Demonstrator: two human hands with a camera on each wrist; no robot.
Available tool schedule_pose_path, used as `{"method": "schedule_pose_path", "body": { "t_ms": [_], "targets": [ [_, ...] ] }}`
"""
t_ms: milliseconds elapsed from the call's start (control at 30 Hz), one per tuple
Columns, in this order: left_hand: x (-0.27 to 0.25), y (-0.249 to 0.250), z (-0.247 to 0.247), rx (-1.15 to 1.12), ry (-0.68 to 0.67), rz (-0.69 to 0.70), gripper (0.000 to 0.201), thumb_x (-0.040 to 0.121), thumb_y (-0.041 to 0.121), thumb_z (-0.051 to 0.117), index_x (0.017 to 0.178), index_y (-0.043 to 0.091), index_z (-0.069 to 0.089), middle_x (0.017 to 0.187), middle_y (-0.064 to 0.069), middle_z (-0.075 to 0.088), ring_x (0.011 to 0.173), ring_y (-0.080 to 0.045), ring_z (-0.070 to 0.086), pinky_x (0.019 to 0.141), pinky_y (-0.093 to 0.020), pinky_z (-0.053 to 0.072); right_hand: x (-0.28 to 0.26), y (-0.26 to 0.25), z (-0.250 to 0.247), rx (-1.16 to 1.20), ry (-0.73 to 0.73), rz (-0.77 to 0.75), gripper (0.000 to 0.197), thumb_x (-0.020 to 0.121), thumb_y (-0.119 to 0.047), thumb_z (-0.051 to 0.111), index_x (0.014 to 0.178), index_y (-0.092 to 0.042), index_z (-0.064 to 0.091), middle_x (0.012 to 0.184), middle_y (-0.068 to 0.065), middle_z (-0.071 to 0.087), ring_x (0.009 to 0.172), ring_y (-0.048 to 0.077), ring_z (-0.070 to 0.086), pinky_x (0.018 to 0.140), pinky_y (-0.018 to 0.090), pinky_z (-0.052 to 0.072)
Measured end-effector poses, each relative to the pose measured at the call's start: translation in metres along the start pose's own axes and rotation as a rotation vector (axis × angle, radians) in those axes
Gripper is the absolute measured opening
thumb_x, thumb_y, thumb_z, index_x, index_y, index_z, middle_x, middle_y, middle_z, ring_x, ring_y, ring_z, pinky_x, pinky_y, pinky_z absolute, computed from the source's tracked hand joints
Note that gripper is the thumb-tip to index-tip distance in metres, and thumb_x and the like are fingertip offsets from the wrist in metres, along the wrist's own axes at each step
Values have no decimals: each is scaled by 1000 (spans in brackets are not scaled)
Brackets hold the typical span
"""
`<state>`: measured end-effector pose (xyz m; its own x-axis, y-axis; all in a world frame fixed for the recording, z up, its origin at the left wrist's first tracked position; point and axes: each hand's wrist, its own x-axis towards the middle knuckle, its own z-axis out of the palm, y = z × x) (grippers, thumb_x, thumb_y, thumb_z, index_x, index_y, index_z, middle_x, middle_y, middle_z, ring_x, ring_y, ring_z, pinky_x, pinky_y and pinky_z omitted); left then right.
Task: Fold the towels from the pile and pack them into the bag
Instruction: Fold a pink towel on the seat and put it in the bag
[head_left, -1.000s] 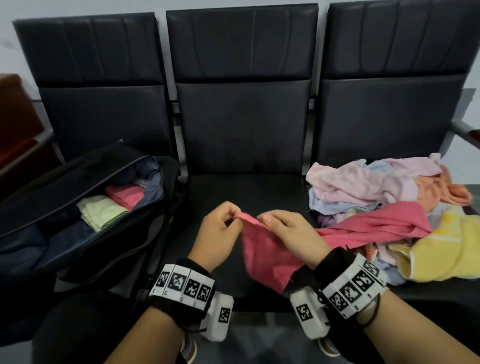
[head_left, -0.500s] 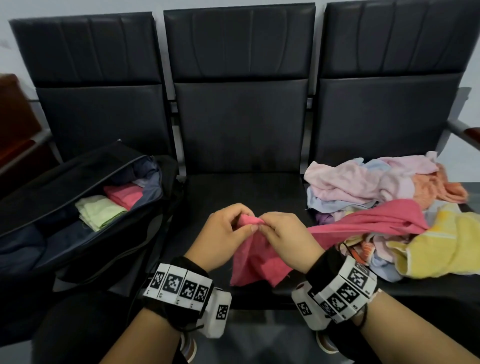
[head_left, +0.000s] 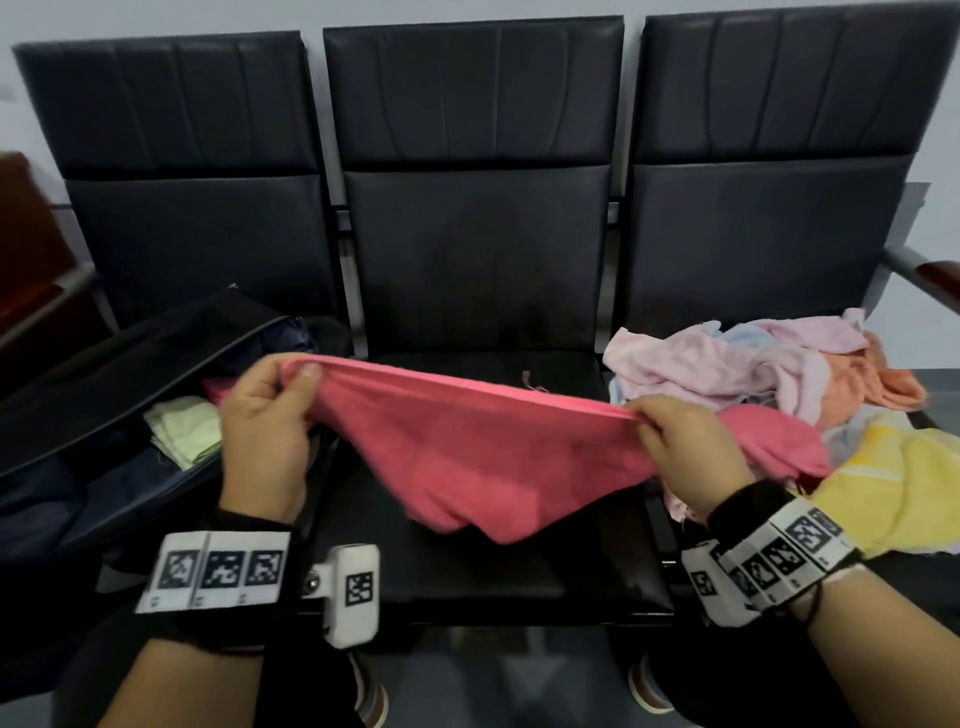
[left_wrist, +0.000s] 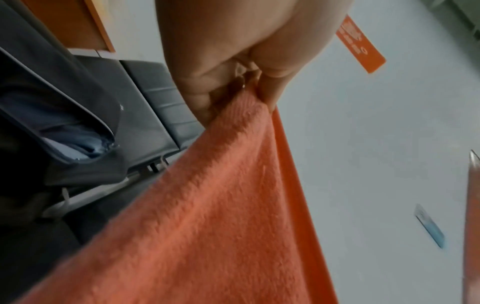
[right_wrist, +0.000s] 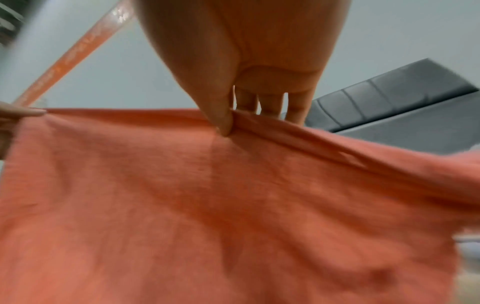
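A pink towel (head_left: 467, 447) hangs stretched above the middle seat, its top hem taut between my two hands. My left hand (head_left: 270, 410) pinches the left corner over the bag's edge; the left wrist view shows the towel (left_wrist: 207, 205) caught between thumb and fingers (left_wrist: 270, 90). My right hand (head_left: 675, 441) pinches the hem further right, and in the right wrist view the thumb (right_wrist: 223, 123) presses on the towel (right_wrist: 233, 205). The towel's right end trails onto the pile of towels (head_left: 753, 374) on the right seat. The open black bag (head_left: 104, 374) lies on the left seat with a green towel (head_left: 182, 431) inside.
Three black chairs stand in a row with high backs (head_left: 472, 182). A yellow towel (head_left: 893, 478) lies at the pile's near edge. An armrest (head_left: 924, 275) juts out at the far right. Another pink towel (head_left: 218, 389) shows in the bag behind my left hand.
My hands were together at the towel's corner; they have moved apart and upward, spreading the pink towel's hem wide between them. More of the towel has come off the pile.
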<state>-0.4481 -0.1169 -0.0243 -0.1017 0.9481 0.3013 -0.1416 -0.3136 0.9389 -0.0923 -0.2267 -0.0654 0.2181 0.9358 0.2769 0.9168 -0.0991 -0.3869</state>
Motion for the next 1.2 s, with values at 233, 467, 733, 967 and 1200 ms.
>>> {"method": "schedule_pose_path", "body": {
  "t_ms": [233, 467, 733, 967, 1200],
  "targets": [
    [20, -15, -25, 87, 214, -116, 24, 99, 12, 53, 78, 20, 61, 81, -9, 57, 75, -19, 52, 73, -36, 42, 11, -23, 10, 330, 58, -32, 27, 86, -1, 55, 103, -21, 60, 89, -11, 64, 84, 13, 61, 75, 26, 38],
    [-4, -27, 10, 286, -64, -155, 38, 84, -10, 46, 90, 22, 65, 89, -7, 66, 82, -20, 58, 76, -34, 45, 26, -83, 21, 448, -109, -236, 13, 97, -19, 59, 88, -16, 67, 84, -7, 63, 81, 6, 57, 78, 24, 42],
    [-37, -13, 66, 513, -612, -40, 32, 88, -4, 58, 100, 18, 78, 83, 11, 62, 86, 0, 62, 87, -23, 46, 17, -103, 22, 615, -264, -227, 13, 95, -18, 63, 84, -16, 69, 77, -4, 67, 75, 10, 61, 75, 30, 48],
    [-46, -17, 75, 633, -683, 169, 21, 81, 17, 80, 68, 22, 65, 69, 17, 55, 67, -1, 54, 66, -15, 40, 12, -93, 18, 710, -332, -281, 9, 92, -14, 67, 96, -19, 73, 85, 0, 72, 81, 15, 65, 79, 30, 51],
    [-23, -16, 43, 518, -228, 51, 18, 80, -4, 73, 70, 9, 65, 61, 19, 64, 55, 8, 55, 56, -6, 40, 6, -34, 33, 547, -353, -122, 8, 87, -13, 72, 82, -19, 73, 71, -8, 67, 65, -1, 56, 67, 21, 45]
  ]
}}
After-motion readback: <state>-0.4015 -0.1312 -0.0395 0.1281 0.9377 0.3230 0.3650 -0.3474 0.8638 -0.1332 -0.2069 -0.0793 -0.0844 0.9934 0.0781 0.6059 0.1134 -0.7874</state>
